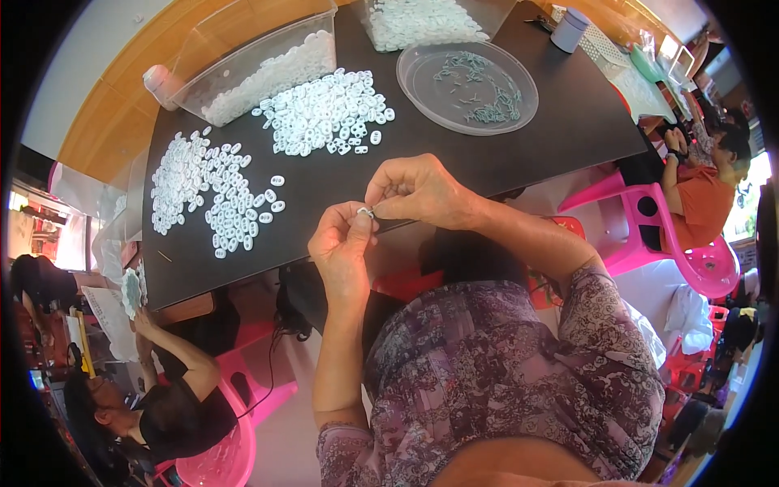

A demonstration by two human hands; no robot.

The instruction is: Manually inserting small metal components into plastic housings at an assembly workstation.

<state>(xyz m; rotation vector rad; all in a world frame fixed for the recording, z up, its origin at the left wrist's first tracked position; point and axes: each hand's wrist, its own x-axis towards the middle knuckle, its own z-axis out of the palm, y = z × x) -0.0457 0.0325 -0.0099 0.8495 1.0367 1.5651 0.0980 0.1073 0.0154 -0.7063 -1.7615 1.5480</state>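
Note:
At the table's near edge, my left hand [342, 243] pinches a small white plastic piece [366, 213] between thumb and fingers. My right hand [423, 193] meets it from the right, thumb and forefinger pressed together at the piece; what they hold is too small to make out. Beyond my hands lies a heap of white plastic pieces with holes [320, 114]. Farther left is another pile of oval white pieces [231, 203], each with dark marks in the middle. A round clear shallow tray [412, 96] at the back right contains many tiny grey-green parts [499, 107].
Clear plastic bins [324, 49] of white pieces stand at the back of the dark table [560, 134]. A lidded grey-purple cup [570, 31] is at the far right. Other people sit left and right; pink plastic chairs [633, 219] stand beside the table.

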